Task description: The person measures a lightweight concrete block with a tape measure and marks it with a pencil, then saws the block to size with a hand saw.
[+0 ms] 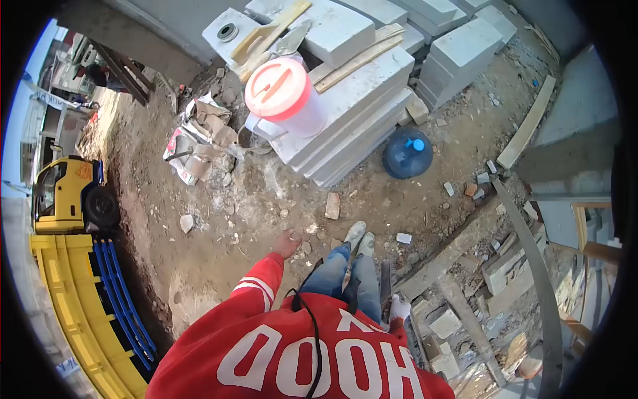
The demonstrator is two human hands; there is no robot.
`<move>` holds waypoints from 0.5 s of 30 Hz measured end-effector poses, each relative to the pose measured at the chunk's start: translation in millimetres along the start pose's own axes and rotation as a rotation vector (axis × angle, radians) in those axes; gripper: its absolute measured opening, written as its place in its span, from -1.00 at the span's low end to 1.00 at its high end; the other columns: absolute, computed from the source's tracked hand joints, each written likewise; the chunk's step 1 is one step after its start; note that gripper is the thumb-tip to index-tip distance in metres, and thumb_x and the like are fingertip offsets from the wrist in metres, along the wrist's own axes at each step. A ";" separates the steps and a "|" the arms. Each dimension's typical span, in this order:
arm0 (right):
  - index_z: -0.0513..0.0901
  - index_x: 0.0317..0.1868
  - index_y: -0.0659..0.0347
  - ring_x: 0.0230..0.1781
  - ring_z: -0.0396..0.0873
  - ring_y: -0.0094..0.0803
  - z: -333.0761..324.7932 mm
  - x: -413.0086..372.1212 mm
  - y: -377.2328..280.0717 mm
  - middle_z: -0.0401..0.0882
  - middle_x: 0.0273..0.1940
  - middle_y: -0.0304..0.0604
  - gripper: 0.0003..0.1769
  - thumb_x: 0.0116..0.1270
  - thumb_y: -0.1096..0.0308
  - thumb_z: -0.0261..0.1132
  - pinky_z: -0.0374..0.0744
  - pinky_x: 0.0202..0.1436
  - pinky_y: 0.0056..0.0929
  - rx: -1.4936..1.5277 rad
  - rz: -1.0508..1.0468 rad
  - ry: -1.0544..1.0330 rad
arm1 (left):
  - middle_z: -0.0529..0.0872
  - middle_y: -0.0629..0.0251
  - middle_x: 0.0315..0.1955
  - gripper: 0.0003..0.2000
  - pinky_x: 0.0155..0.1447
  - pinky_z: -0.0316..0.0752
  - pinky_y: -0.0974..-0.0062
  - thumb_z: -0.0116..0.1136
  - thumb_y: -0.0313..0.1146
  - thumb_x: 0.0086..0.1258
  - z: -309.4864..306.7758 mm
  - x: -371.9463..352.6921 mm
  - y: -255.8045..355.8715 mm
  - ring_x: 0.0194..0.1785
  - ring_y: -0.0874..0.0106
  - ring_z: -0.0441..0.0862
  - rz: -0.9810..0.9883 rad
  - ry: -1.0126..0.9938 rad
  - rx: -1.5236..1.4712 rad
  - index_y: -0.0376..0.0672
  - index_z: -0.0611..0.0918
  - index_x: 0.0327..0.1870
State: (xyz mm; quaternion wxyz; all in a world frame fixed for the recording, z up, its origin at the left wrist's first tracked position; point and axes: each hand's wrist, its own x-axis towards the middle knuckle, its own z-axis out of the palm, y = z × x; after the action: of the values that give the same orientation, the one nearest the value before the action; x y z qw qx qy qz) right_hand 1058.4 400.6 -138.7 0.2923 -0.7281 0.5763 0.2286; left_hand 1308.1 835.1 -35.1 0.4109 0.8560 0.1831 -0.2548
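Observation:
My left hand (287, 244), bare below a red sleeve, hangs over the dirt ground with its fingers slightly apart and nothing visible in it. My right hand (400, 307) looks pale or gloved and is partly hidden by the red sleeve; its fingers are too small to make out. It is beside my right leg, near a plank. A clear jug with a pinkish-red lid (276, 89) stands on stacked pale blocks (359, 100) ahead. On the ground to the right of the stack is a blue water bottle (407, 153).
Torn bags (199, 143) lie left of the stack. A yellow truck (63, 199) stands at far left; a partly visible person is beyond it. Bricks, rubble and boards (465, 319) cover the lower right. A long plank (526, 123) lies by the right wall.

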 end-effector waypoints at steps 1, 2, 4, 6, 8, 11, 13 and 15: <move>0.77 -0.21 0.53 -0.28 0.79 -0.09 -9.0 -5.1 -7.8 0.81 -0.31 0.12 -0.47 0.20 0.07 0.47 0.71 -0.11 -0.13 0.238 0.111 -0.215 | 0.82 0.23 -0.21 -0.75 0.04 0.63 0.34 0.30 -0.22 0.41 0.1 -13.4 -1.3 -0.10 0.31 0.78 -0.045 0.073 0.003 -0.03 0.77 0.04; 0.79 -0.20 0.49 -0.43 0.73 -0.27 -41.6 -44.3 -47.6 0.78 -0.39 -0.07 -0.50 0.20 0.09 0.48 0.70 -0.26 -0.19 0.178 0.024 -0.192 | 0.82 0.23 -0.21 -0.75 0.04 0.63 0.34 0.30 -0.22 0.41 4.6 -24.3 -26.3 -0.10 0.31 0.78 -0.094 0.137 -0.038 -0.03 0.77 0.04; 0.79 -0.26 0.43 -0.51 0.68 -0.31 -30.2 -16.5 -27.6 0.75 -0.45 -0.13 -0.57 0.22 0.11 0.47 0.66 -0.36 -0.21 0.041 -0.148 -0.212 | 0.83 0.22 -0.17 -0.73 0.07 0.64 0.35 0.30 -0.20 0.42 10.6 -29.4 -61.9 -0.11 0.31 0.79 -0.043 0.085 -0.205 -0.01 0.76 0.09; 0.79 -0.31 0.36 -0.59 0.63 -0.35 -37.3 6.0 -38.6 0.72 -0.50 -0.18 -0.64 0.23 0.14 0.47 0.61 -0.45 -0.23 -0.064 -0.307 -0.192 | 0.84 0.21 -0.14 -0.73 0.10 0.65 0.33 0.31 -0.19 0.43 -1.8 -73.6 -49.8 -0.08 0.31 0.79 -0.147 0.170 -0.208 -0.02 0.76 0.08; 0.73 -0.44 0.21 -0.65 0.55 -0.40 -58.5 6.6 -77.6 0.64 -0.55 -0.25 -0.71 0.28 0.15 0.48 0.50 -0.56 -0.29 -0.008 -0.297 -0.664 | 0.85 0.20 -0.11 -0.73 0.14 0.65 0.32 0.32 -0.19 0.44 -2.9 -101.5 -69.4 -0.05 0.30 0.80 -0.278 0.244 -0.143 -0.06 0.77 0.07; 0.64 -0.53 0.12 -0.68 0.49 -0.42 -66.1 1.2 -145.7 0.60 -0.58 -0.26 -0.65 0.30 0.14 0.49 0.43 -0.59 -0.31 -0.293 -0.199 -0.717 | 0.87 0.21 -0.18 -0.75 0.06 0.67 0.35 0.31 -0.24 0.48 27.1 -138.4 -153.9 -0.13 0.34 0.81 -0.447 0.265 -0.285 -0.13 0.77 0.05; 0.68 -0.50 0.20 -0.64 0.52 -0.43 -64.2 -4.8 -184.9 0.62 -0.57 -0.24 -0.63 0.30 0.09 0.48 0.44 -0.55 -0.27 -0.427 -0.313 -0.652 | 0.86 0.23 -0.29 -0.80 -0.07 0.68 0.38 0.28 -0.28 0.49 58.6 -170.2 -195.7 -0.25 0.40 0.80 -0.631 0.365 -0.613 -0.15 0.78 -0.01; 0.77 -0.43 0.35 -0.55 0.57 -0.45 -51.6 -19.5 -232.2 0.67 -0.56 -0.20 -0.52 0.30 0.00 0.45 0.47 -0.46 -0.19 -0.634 -0.504 -0.536 | 0.84 0.24 -0.36 -0.83 -0.17 0.67 0.38 0.29 -0.28 0.48 94.2 -200.4 -234.0 -0.31 0.45 0.79 -0.711 0.366 -0.648 -0.13 0.79 -0.08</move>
State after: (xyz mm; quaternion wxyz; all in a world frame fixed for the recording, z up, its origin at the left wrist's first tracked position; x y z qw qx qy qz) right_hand 1279.6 417.0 -50.6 0.2407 -0.8136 0.1886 0.4945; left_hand 997.8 878.5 -110.4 0.5043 0.5999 0.6014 -0.1550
